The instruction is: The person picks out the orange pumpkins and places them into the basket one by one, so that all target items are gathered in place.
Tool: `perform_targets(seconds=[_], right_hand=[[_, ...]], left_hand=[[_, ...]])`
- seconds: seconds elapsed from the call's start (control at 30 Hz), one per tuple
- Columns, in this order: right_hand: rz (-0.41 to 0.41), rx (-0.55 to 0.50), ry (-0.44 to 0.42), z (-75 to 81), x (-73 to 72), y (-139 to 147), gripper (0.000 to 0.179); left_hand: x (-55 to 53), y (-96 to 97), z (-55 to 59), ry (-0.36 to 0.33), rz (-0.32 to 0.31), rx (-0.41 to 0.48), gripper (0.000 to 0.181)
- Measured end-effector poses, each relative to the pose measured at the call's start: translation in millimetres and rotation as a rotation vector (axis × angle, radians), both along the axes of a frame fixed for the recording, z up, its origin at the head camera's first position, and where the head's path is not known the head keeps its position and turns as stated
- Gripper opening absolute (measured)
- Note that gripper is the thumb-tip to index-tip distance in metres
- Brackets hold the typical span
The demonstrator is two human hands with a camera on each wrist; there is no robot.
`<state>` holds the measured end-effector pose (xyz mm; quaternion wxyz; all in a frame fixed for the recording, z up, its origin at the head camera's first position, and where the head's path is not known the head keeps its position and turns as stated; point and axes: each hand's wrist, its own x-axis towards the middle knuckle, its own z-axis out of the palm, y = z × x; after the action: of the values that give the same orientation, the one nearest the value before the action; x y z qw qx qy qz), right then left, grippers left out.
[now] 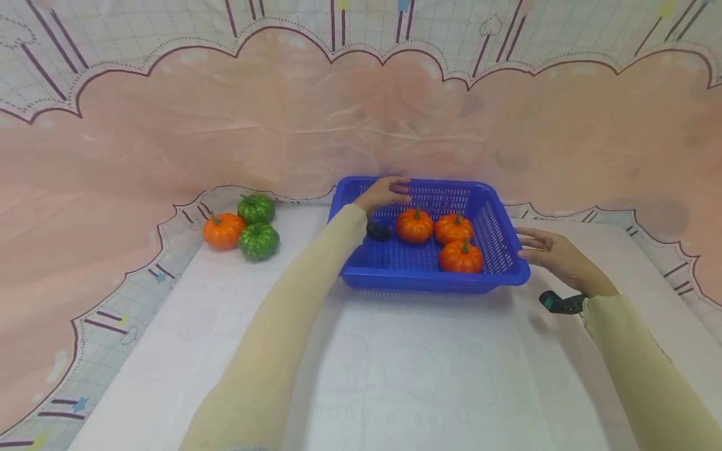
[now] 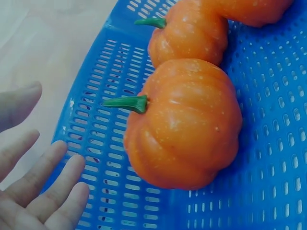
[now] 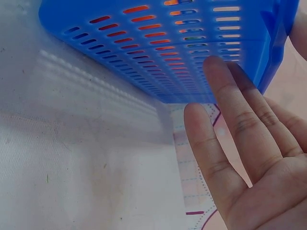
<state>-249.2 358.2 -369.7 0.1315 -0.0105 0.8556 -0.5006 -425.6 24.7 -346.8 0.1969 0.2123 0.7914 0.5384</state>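
Note:
A blue plastic basket (image 1: 417,280) with slotted walls stands at the back of the table. Inside it sit three small orange pumpkins, one of them the nearest pumpkin (image 2: 184,124) to my left hand. My left hand (image 1: 385,193) hovers over the basket's back left part, fingers spread and apart from the pumpkins. Beside the basket's right wall is my right hand (image 1: 555,255), its thumb close to the rim and its fingers (image 3: 244,120) stretched out along the outer side. Whether those fingers touch the wall I cannot tell.
To the left on the white table, an orange pumpkin (image 1: 224,232) lies against two green pumpkins, a rear green pumpkin (image 1: 256,208) and a front green pumpkin (image 1: 259,242). A pink patterned cloth (image 1: 271,125) hangs behind the table.

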Motion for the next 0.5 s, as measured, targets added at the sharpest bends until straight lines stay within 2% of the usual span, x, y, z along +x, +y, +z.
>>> perform_targets(seconds=[0.27,0.5], right_hand=[[0.000,-0.001,-0.005,0.9,0.9,-2,0.077],[-0.006,0.012,-0.013,1.2,0.5,-2,0.079]], left_hand=[[4.4,-5.0,14.3,-0.024,-0.016,0.022,0.055],[9.6,-12.8,24.7,0.031,-0.032,-0.008,0.054]])
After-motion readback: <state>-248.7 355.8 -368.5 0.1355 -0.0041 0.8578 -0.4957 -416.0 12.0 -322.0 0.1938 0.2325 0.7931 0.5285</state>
